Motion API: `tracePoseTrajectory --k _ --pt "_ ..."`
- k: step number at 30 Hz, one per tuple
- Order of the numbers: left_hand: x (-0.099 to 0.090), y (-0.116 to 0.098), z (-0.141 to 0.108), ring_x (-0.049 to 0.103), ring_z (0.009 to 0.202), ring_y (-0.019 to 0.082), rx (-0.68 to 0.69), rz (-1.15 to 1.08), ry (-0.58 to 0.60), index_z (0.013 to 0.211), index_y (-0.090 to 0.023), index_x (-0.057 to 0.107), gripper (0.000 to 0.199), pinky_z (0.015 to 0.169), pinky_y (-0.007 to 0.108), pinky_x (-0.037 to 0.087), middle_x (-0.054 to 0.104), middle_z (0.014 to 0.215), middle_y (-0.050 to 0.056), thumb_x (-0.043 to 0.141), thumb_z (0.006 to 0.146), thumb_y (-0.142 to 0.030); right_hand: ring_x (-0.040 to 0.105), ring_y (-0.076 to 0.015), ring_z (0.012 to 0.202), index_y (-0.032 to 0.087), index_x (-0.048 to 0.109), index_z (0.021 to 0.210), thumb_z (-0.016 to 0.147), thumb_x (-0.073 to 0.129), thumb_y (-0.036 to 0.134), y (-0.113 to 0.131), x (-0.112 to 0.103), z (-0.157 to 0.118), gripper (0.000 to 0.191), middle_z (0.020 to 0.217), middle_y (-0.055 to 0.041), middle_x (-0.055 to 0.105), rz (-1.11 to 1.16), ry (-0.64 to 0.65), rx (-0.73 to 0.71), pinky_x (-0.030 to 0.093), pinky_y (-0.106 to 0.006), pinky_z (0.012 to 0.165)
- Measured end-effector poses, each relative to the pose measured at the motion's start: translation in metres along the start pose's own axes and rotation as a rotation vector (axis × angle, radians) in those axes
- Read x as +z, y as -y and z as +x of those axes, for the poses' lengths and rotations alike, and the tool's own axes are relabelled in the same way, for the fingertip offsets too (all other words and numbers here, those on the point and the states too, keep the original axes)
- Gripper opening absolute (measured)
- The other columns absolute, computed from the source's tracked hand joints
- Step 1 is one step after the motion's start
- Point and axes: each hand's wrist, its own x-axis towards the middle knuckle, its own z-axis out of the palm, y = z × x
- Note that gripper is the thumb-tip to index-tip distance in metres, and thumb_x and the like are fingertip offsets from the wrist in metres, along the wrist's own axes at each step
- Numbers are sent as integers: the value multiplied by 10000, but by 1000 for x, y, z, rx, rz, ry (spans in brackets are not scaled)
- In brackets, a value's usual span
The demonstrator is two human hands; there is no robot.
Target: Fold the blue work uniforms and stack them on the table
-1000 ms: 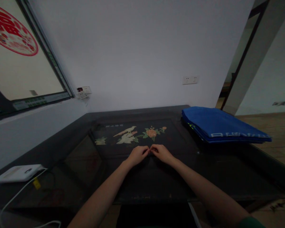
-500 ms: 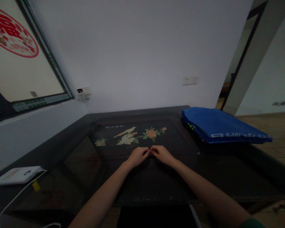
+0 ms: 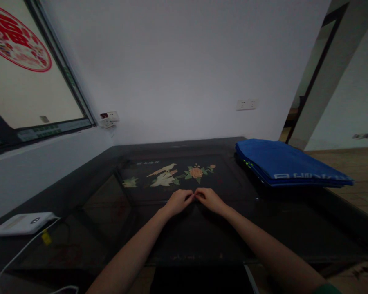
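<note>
My left hand (image 3: 180, 201) and my right hand (image 3: 209, 199) rest close together at the near side of a dark, glossy table (image 3: 282, 228). Their curled fingers are closed, and the fingertips meet in the middle. No object shows between them, though the undersides of both hands are hidden. Just beyond my hands lies the tabletop's decorated panel, with a pale bird (image 3: 164, 169), an orange flower (image 3: 196, 172) and green leaves. To the right of my right hand is a flat, layered stack of folded blue fabric (image 3: 285, 159) with white lettering along its near edge.
A white device (image 3: 21, 224) with a white cable (image 3: 27, 246) and a yellow tag (image 3: 46, 237) lies at the table's left. Wall sockets (image 3: 246, 105) sit above the far edge. A window (image 3: 37, 90) with a red round decoration is at the left.
My hands keep the same pose and place. Only the camera view has shifted very slightly.
</note>
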Motion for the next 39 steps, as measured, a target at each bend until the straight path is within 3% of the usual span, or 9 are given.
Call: tracePoseTrajectory --k 39 --pt "-2 -2 -2 573 699 146 -5 62 22 820 -186 655 276 621 211 355 659 759 22 423 935 -282 616 -155 761 177 689 876 845 513 117 3 -2 -2 189 817 -44 692 -18 19 -15 386 -224 666"
